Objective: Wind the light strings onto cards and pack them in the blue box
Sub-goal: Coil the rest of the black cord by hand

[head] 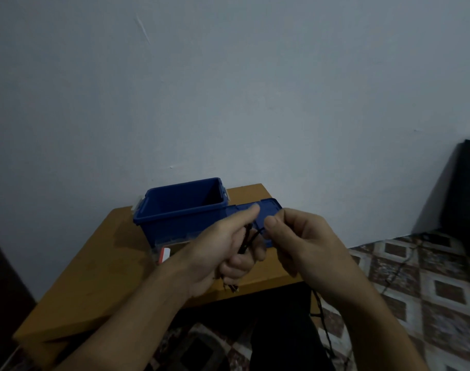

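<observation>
An open blue box (175,210) stands at the back of a small wooden table (100,277), against the wall. Its blue lid (268,207) lies beside it on the right, partly behind my hands. My left hand (223,253) grips a bundle of dark light string (245,241) in its curled fingers; frayed ends hang below the fist. My right hand (303,245) pinches the string just to the right, thumb against fingers. More dark string (320,314) trails down from my right hand toward the floor. I cannot make out a card in either hand.
A small white and orange item (164,255) lies on the table in front of the box. A patterned tiled floor (429,285) spreads to the right, with a dark cabinet (466,199) in the far right corner. A bare wall rises behind the table.
</observation>
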Demonstrator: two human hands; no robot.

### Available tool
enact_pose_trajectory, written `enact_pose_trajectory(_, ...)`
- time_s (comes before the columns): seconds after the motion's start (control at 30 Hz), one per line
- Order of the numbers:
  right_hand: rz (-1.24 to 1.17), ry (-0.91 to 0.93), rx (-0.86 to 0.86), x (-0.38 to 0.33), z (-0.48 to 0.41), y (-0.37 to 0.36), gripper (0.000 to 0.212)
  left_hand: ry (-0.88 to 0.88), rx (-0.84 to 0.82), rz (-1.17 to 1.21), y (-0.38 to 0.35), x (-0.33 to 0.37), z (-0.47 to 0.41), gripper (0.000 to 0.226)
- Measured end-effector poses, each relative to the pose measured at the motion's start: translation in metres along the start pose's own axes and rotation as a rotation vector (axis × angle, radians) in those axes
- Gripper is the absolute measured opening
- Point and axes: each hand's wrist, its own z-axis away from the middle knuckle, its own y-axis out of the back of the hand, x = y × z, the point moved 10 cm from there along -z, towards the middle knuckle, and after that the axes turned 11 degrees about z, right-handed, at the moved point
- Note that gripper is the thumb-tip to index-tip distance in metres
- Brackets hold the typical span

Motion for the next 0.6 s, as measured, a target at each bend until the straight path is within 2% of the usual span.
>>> enact_pose_trajectory(0.2, -0.12, 0.095, -0.121, -0.011, 0.004, -0.004, 0.028, 0.069, -0.075, 0.022, -0.005, -0.005, 0.0, 0.069)
enact_pose_trajectory(0.37, 0.05, 0.137, 0.025, -0.008, -0.001, 0.008, 0.029, 0.093, -0.224, 0.077, -0.018, -0.003, 0.006, 0.068)
enact_pose_trajectory(0.5, -0.078, 0.171, -0.004, -0.012, 0.0, 0.005, 0.025, 0.13, -0.346, 0.191, -0.028, -0.003, 0.011, 0.069)
enact_pose_trajectory(0.6, -0.05, 0.146, -0.003, -0.007, -0.002, 0.001, 0.03, 0.151, -0.476, 0.292, -0.04, -0.002, 0.016, 0.069)
